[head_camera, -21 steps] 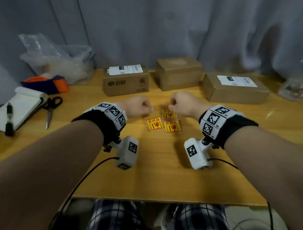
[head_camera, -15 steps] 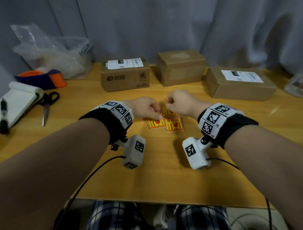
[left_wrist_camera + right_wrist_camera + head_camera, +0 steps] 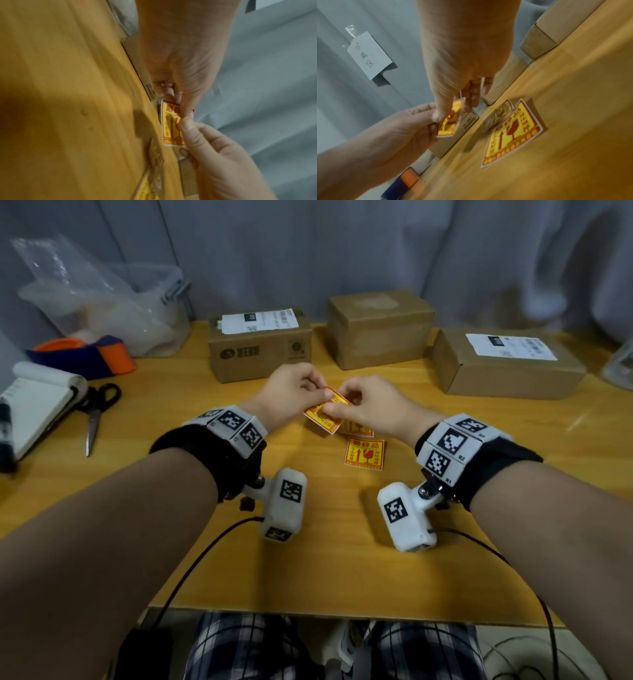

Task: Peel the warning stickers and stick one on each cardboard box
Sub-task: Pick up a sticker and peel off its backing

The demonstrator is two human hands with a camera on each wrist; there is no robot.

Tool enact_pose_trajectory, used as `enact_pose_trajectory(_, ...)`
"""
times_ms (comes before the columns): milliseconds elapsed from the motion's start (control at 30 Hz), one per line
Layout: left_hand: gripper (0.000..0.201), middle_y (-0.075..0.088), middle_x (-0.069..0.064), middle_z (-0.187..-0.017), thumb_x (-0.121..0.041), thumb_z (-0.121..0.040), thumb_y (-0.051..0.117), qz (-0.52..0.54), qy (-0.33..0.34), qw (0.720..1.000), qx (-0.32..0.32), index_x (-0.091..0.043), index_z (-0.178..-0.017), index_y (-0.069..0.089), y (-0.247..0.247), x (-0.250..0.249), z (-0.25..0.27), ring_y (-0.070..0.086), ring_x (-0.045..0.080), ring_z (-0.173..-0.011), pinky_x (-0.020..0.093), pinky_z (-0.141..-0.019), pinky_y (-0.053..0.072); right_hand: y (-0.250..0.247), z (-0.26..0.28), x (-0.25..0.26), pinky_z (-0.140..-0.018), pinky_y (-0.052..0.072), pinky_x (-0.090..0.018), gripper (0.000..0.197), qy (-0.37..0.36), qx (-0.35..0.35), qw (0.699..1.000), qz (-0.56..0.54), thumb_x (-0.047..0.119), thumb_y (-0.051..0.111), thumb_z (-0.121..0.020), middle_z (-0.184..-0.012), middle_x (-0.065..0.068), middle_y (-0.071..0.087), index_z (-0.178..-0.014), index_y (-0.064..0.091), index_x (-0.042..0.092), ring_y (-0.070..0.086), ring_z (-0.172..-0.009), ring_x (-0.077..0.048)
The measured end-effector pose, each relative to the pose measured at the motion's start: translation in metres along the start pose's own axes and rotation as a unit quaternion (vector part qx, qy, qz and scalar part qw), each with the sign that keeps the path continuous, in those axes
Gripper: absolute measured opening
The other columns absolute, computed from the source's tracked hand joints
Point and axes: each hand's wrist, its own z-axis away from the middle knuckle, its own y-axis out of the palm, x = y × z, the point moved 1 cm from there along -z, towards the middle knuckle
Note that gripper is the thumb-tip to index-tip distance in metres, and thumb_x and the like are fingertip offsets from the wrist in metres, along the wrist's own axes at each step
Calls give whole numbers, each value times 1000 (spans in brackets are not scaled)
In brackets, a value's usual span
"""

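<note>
Three cardboard boxes stand in a row at the back of the table: left box (image 3: 260,350), middle box (image 3: 380,330), right box (image 3: 507,368). My left hand (image 3: 320,396) and right hand (image 3: 337,406) both pinch one yellow-and-red warning sticker (image 3: 322,419) and hold it tilted just above the table, in front of the left and middle boxes. In the left wrist view the thumbs meet on the held sticker (image 3: 171,125). A second sticker (image 3: 364,453) lies flat on the wood, and a third sticker (image 3: 359,429) is partly hidden under my right hand. Both lying stickers (image 3: 511,134) show in the right wrist view.
Scissors (image 3: 94,412), a notepad (image 3: 37,402) and a black marker (image 3: 7,426) lie at the left. A clear plastic bag and tub (image 3: 113,302) and an orange-and-blue item (image 3: 89,354) sit at the back left. Grey curtain hangs behind the boxes.
Both hands were fists resting either side of the stickers. They have closed in, and one sticker has come up off the table, pinched between them.
</note>
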Motion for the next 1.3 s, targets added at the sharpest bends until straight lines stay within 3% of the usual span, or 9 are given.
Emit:
enact_pose_trajectory(100, 5, 60, 2, -71, -7, -84, 65, 90, 13, 996, -26, -8, -83, 61, -4, -9, 1, 57, -4, -55, 10, -59, 46, 0, -4, 4, -66, 41, -30, 19, -22, -57, 997, -38, 28, 67, -85, -70, 1, 60, -81, 64, 10, 52, -67, -13)
enact_pose_trajectory(167, 10, 63, 3, -75, -9, -87, 62, 123, 15, 992, -34, -1, -92, 62, -7, -13, 1, 60, -2, -60, 12, -63, 48, -3, -6, 5, -60, 39, -25, 13, -22, -93, 993, -62, 23, 64, -87, -64, 8, 55, -78, 62, 14, 48, -60, -7)
enact_pose_trajectory(333, 9, 62, -3, -75, -18, -90, 59, 90, -2, 996, -12, -14, -83, 64, -11, -18, -5, 56, 5, -67, 18, -67, 46, -10, -10, 1, -69, 47, -28, 9, -29, -108, 988, -108, 18, 62, -89, -77, -1, 64, -84, 66, 11, 57, -68, -8)
enact_pose_trajectory(467, 9, 64, 0, -76, -13, -91, 56, 115, -25, 993, 7, -10, -85, 63, -15, -18, -9, 57, 7, -66, 19, -65, 49, -13, -13, -3, -75, 50, -32, 5, -39, -137, 978, -154, 16, 63, -88, -78, 2, 64, -89, 67, 13, 60, -75, -12)
enact_pose_trajectory(633, 11, 68, 1, -75, -10, -90, 56, 138, -29, 990, 14, -9, -83, 64, -17, -17, -8, 62, 5, -63, 17, -62, 51, -13, -14, -4, -66, 49, -18, 5, -43, -134, 967, -213, 13, 59, -90, -73, 9, 64, -88, 61, 17, 62, -64, 4)
enact_pose_trajectory(833, 13, 68, 5, -78, -7, -91, 53, 149, -33, 988, 28, -6, -85, 64, -19, -18, -8, 62, 5, -62, 15, -60, 51, -10, -17, -1, -65, 50, -19, 22, -57, -128, 967, -214, 11, 57, -92, -73, 9, 63, -81, 55, 30, 60, -63, 5)
enact_pose_trajectory(1300, 13, 69, -1, -73, -10, -90, 55, 154, -34, 987, 19, -11, -84, 66, -24, -14, -8, 61, 8, -65, 18, -61, 51, -7, -19, 1, -63, 49, -16, 11, -51, -120, 970, -205, 12, 56, -92, -73, 11, 61, -88, 57, 23, 59, -63, 7)
